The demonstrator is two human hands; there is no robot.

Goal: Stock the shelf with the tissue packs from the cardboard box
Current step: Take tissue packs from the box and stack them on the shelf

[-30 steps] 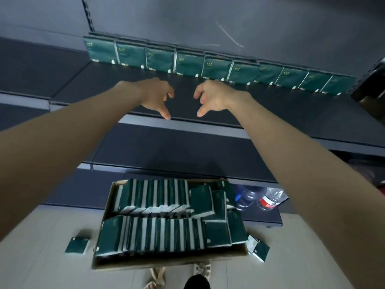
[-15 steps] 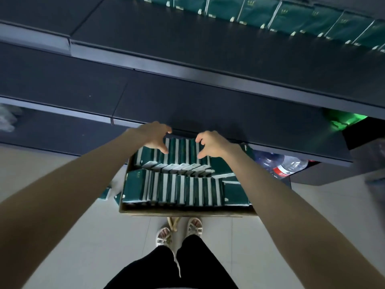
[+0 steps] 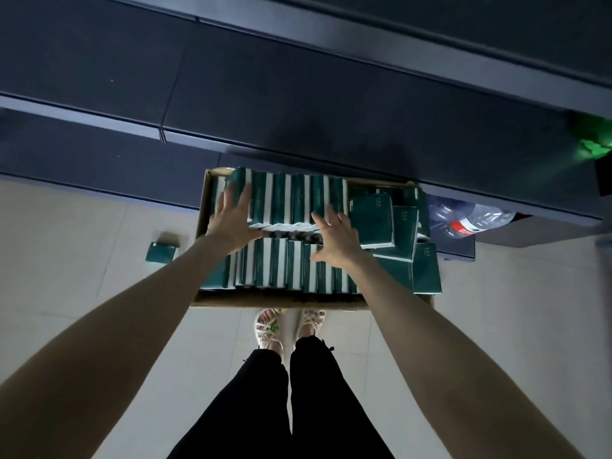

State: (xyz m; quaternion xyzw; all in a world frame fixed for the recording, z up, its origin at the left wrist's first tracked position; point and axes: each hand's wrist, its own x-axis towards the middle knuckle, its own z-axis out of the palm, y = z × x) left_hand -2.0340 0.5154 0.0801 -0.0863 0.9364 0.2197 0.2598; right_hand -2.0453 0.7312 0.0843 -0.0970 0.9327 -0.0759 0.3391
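The cardboard box (image 3: 278, 301) sits on the floor in front of my feet, packed with two rows of dark green tissue packs (image 3: 288, 200) standing on edge. My left hand (image 3: 231, 220) is spread with straight fingers over the left end of the far row. My right hand (image 3: 334, 240) is spread over the middle of the box, fingers reaching to the far row's right end. Neither hand holds a pack. More packs (image 3: 372, 218) lie flat at the box's right side. The dark shelf (image 3: 298, 94) runs across the top of the view.
One loose tissue pack (image 3: 161, 252) lies on the pale tiled floor left of the box. Plastic bottles (image 3: 470, 218) lie under the lowest shelf board at the right. A green object (image 3: 592, 144) glows at the right edge. My sandalled feet (image 3: 288, 326) stand just behind the box.
My view has tilted down from the shelf to the box. Both hands came down from the shelf's pack row to the box and opened from curled to spread.
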